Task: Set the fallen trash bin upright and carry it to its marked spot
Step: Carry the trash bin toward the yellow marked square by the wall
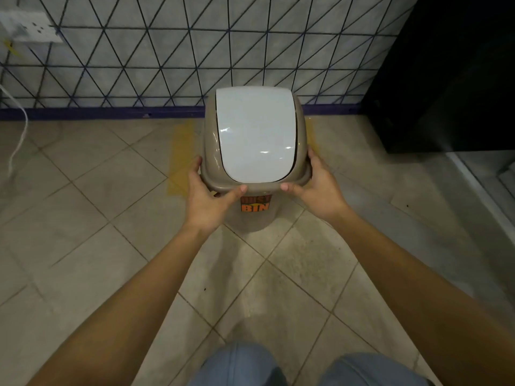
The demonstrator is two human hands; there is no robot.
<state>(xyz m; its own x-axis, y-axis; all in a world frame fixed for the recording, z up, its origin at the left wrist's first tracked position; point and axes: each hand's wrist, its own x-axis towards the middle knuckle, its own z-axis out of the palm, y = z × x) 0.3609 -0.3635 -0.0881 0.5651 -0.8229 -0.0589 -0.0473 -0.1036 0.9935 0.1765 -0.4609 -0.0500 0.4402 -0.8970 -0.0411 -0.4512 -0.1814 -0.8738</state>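
The trash bin [255,215] is a taupe plastic can with a white swing lid [256,135] and an orange "DUST BIN" sticker. It is upright, seen from above, near the wall. My left hand [207,196] grips the left side of the lid rim, thumb on the front edge. My right hand [317,188] grips the right side of the rim the same way. Yellow tape [181,151] on the floor marks a spot; its left strip shows beside the bin, and a short piece shows at the bin's right. Whether the bin's base touches the floor is hidden.
A tiled wall with a purple skirting [111,112] runs just behind the bin. A dark cabinet [446,79] stands at the right. A wall socket [30,26] and a white cable [19,129] are at the far left. Beige floor tiles lie all around.
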